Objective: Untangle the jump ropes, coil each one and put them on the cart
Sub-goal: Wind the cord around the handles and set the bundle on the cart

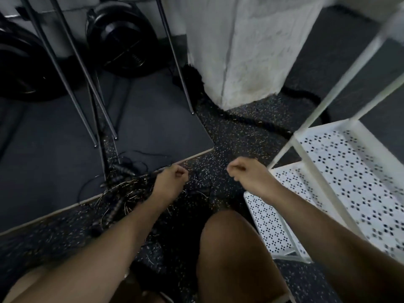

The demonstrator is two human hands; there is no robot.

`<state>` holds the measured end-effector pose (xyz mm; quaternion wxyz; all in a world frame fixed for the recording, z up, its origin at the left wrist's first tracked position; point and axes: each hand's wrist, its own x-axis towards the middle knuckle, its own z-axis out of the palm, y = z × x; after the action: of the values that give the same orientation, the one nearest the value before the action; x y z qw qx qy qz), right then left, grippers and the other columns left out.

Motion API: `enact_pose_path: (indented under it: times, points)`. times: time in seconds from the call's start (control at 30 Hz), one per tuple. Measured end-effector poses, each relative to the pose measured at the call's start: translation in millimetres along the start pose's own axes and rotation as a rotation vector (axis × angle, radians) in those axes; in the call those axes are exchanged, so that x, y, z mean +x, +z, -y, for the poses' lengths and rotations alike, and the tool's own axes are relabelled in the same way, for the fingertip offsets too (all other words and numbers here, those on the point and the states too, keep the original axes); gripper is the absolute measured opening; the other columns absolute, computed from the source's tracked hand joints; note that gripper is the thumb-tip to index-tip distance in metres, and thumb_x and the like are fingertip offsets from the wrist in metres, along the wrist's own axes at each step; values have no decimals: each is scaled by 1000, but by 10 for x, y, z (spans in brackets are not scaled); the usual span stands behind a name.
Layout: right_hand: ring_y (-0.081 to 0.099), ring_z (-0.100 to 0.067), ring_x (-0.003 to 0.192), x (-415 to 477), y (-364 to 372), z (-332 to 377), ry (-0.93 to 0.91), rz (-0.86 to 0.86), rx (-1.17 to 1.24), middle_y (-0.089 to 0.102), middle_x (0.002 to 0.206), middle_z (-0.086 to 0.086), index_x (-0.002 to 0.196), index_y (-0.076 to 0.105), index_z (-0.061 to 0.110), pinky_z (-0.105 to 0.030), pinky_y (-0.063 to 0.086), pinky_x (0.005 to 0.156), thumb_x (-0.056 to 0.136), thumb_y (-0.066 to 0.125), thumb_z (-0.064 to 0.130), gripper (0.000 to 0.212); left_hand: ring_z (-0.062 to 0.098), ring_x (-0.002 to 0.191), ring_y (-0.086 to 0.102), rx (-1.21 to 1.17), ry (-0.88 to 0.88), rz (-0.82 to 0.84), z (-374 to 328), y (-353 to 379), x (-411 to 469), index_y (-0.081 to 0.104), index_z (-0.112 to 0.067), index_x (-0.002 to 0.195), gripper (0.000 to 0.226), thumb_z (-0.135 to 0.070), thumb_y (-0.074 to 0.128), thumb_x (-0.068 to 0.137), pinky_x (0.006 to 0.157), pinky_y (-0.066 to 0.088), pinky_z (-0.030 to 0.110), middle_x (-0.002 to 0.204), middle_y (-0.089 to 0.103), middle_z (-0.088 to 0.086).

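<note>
Through the head camera I see both hands held out over the speckled rubber floor (229,145), well apart from each other. My left hand (172,180) has its fingers curled into a loose fist, and so does my right hand (246,171). The frame is blurred and I cannot tell whether either one pinches a thin cord.

The jump ropes (124,189) lie in a tangled heap on the floor just left of the left hand. Their thin cords and dark ribbed handles spill over the edge of a dark mat (153,119).

The white perforated cart (349,171) stands to the right, near the right forearm, with no rope on the shelves I can see. A bare knee (229,248) sits low between the arms.

Further back are black weight plates (122,38), slanted metal legs (87,73), a white pillar (247,51) and a thick black rope (247,119) curving round its base.
</note>
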<state>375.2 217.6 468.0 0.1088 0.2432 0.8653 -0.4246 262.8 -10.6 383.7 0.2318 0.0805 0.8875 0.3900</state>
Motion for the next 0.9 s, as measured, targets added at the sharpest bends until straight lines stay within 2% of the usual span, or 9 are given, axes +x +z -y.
enact_pose_path:
  times: [0.13, 0.27, 0.43, 0.5, 0.57, 0.63, 0.77, 0.9]
  points:
    - [74, -26, 95, 564, 562, -622, 127, 68, 80, 79, 93, 3, 94, 75, 32, -47, 59, 88, 100, 69, 31, 9, 15, 94, 66, 36, -118, 90, 611, 361, 406, 70, -23, 113, 12, -28, 69, 102, 77, 48, 29, 103, 70, -5]
    - [72, -19, 94, 1041, 1055, -1127, 156, 91, 62, 77, 95, 10, 91, 73, 33, -43, 59, 92, 102, 68, 28, 13, 13, 90, 68, 91, -161, 150, 1030, 727, 766, 68, -28, 110, 7, -28, 64, 104, 73, 52, 29, 103, 69, -9]
    - [67, -18, 85, 1557, 1545, -1519, 197, 92, -8, 72, 93, 4, 102, 73, 22, -31, 49, 73, 106, 60, 29, 15, 10, 95, 69, 123, -134, 155, 1414, 1179, 1134, 70, -27, 105, 10, -27, 61, 101, 85, 59, 34, 100, 72, -13]
    - [66, -17, 82, 1757, 1738, -1666, 213, 90, -28, 71, 88, 5, 102, 73, 20, -32, 49, 70, 106, 58, 27, 17, 13, 100, 69, 153, -110, 155, 1558, 1348, 1262, 70, -24, 111, 14, -26, 64, 99, 90, 59, 37, 108, 71, -11]
    - [66, -18, 82, 1966, 1961, -1838, 198, 89, -71, 70, 90, 5, 102, 72, 21, -32, 50, 70, 105, 58, 22, 15, 16, 110, 66, 215, -102, 185, 1694, 1519, 1383, 65, -25, 127, 28, -28, 65, 99, 96, 56, 38, 127, 63, -9]
    - [66, -21, 94, 2152, 2173, -2002, 158, 100, -145, 67, 106, 2, 115, 69, 24, -33, 50, 75, 106, 57, 22, 15, 17, 115, 62, 274, -94, 210, 1819, 1662, 1495, 57, -28, 137, 38, -31, 64, 100, 99, 54, 40, 138, 54, -9]
    - [57, -26, 121, 2480, 2498, -2213, 94, 158, -330, 55, 135, 0, 146, 53, 25, -40, 53, 92, 110, 48, 22, 37, 18, 122, 58, 319, -5, 206, 2036, 1904, 1719, 50, -27, 147, 46, -31, 62, 103, 104, 50, 42, 148, 49, -10]
    - [53, -28, 130, 2760, 2705, -2379, -24, 150, -506, 55, 145, -2, 154, 47, 21, -43, 46, 107, 108, 48, 18, 46, 16, 140, 49, 379, 87, 191, 2151, 2073, 1961, 43, -29, 154, 55, -31, 61, 103, 114, 43, 43, 157, 47, -12]
